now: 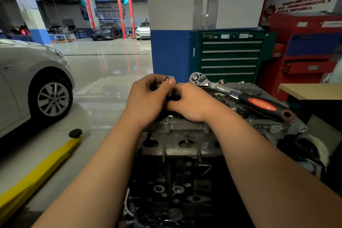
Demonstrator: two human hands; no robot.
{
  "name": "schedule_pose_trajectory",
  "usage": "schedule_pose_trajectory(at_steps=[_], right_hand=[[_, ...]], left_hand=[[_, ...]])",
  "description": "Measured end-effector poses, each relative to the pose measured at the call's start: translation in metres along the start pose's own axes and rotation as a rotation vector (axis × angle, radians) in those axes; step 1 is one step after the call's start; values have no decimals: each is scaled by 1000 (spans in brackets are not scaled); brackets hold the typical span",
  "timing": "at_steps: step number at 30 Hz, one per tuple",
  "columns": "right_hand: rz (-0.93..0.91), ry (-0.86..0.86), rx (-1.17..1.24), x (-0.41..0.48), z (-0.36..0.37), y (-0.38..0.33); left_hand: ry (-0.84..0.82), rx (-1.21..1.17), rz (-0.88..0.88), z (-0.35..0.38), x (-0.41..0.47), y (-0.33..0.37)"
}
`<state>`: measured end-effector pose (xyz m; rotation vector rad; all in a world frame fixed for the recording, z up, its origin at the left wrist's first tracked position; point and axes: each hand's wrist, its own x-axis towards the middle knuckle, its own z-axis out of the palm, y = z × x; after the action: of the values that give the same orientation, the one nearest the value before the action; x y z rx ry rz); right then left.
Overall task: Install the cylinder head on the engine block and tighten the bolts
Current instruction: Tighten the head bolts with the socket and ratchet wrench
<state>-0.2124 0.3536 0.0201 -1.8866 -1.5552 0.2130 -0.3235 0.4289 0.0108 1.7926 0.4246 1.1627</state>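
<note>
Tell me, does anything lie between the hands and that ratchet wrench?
Nothing visible does. The ratchet wrench lies uncovered on the cylinder head, just right of the right hand; the left hand grips a small socket.

Silver socket (169, 78) at the left hand (148, 98) fingertips. Right of the right hand (192, 103): wrench (240, 97), chrome head, black handle, red oval label. Under both hands: dull grey cylinder head (185, 127), then black grimy engine block (175, 181). Beyond the hands: pillar (170, 52) white over blue, green cabinet (229, 55) with silver drawer strips, red cabinet (303, 52). Left of the left hand: silver car (27, 79), yellow lift arm (46, 166) with black pad, pale glossy floor (103, 65).
</note>
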Motion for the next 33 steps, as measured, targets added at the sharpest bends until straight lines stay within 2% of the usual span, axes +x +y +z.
schedule_pose_trajectory(at_steps=[3, 8, 14, 19, 23, 26, 29, 33], right_hand=[[0, 24, 1, 2, 2, 0], [-21, 6, 46, -1, 2, -4], [-18, 20, -4, -2, -2, -4], [-7, 28, 50, -2, 1, -4], [-23, 7, 56, -1, 1, -2], [8, -37, 41, 0, 0, -1], [87, -3, 129, 2, -4, 2], [155, 128, 183, 4, -5, 6]], left_hand=[[-8, 37, 2, 2, 1, 1], [76, 55, -29, 3, 2, 0], [-30, 3, -11, -2, 1, 2], [-17, -27, -82, 1, 3, 1], [27, -26, -35, 0, 3, -1], [-25, -79, -4, -1, 2, -2], [-10, 3, 35, 0, -1, -1], [101, 224, 50, 14, -8, 6]])
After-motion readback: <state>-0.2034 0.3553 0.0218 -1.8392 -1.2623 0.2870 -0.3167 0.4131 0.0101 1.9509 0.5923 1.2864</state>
